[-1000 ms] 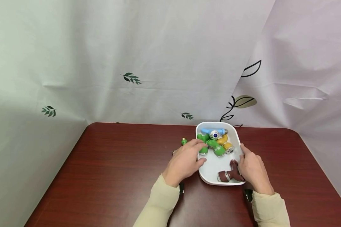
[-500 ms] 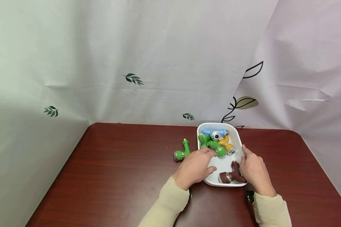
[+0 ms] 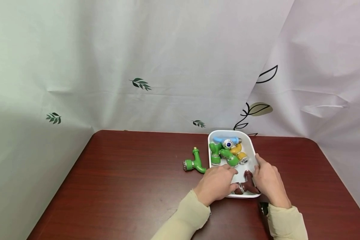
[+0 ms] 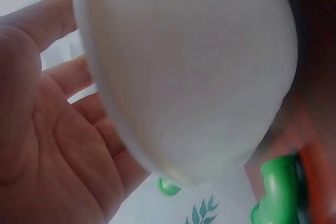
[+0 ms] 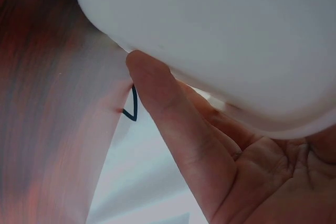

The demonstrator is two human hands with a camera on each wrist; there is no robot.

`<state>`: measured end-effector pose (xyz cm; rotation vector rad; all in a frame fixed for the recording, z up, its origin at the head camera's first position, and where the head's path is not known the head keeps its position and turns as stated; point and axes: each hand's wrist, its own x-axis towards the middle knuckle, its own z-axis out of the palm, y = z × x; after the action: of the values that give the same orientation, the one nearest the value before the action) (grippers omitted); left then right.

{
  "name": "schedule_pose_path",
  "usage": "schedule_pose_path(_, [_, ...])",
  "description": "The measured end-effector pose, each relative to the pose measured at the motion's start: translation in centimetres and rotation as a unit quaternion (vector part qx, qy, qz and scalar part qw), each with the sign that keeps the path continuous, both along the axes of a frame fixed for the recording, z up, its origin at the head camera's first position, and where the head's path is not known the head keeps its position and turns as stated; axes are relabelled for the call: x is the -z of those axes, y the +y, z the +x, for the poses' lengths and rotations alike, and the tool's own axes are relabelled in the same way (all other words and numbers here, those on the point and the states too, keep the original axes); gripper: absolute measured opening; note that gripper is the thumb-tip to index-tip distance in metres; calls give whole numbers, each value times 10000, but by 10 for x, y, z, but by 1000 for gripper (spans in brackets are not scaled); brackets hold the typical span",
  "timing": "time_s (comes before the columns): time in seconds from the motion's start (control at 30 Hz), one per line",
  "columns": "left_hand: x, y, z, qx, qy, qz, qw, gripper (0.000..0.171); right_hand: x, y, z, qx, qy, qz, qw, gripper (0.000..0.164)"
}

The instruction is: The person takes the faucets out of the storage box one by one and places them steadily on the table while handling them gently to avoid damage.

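Observation:
A white tray (image 3: 213, 132) sits near the table's back edge, with several taps in it. My left hand (image 3: 217, 183) reaches over its left rim with loosely extended fingers; its thumb tip is by the brown tap (image 3: 248, 185). In the left wrist view the fingers (image 4: 79, 77) pass behind the tray's wall. My right hand (image 3: 270, 181) grips the tray's right rim, one finger (image 5: 168, 108) lying along the outer wall. At the back of the tray lie a light blue tap (image 3: 223, 139), two green taps (image 3: 229, 158) and a yellow tap (image 3: 242, 156).
Another green tap (image 3: 196, 162) lies on the brown table (image 3: 123, 173), left of the tray. A pale curtain with leaf prints (image 3: 141, 83) hangs behind the table.
My left hand has moved right and nearer the front of the tray, from the green taps to the brown tap, uncovering the green tap on the table. My right hand stays at the rim.

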<state>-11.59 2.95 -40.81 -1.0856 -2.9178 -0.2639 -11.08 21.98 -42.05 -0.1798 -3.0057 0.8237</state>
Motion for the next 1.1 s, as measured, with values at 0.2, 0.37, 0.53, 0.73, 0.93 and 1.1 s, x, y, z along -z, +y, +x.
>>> schedule_pose_path(0.2, [9,10,-2,-50,-79,-51,9999,27,0,1,0,5,-31,22,10000,50])
schedule_pose_path(0.37, [18,15,-1,43,-46,-53,10000,24,2,1,0,-20,-12,-8,10000,50])
schedule_pose_path(0.53, [20,17,-1,22,-285,-17,9996,24,1,0,0,-1,-47,-3,10000,50])
schedule_pose_path(0.73, [20,20,-4,111,-483,-56,9988,26,1,0,1,0,1,5,10000,50])
schedule_pose_path(0.93, [21,21,-5,188,-542,117,9983,16,1,0,1,-25,124,23,9999,49])
schedule_pose_path(1.1, [22,20,-7,306,-403,176,9986,11,1,-1,1,-47,147,20,9999,49])
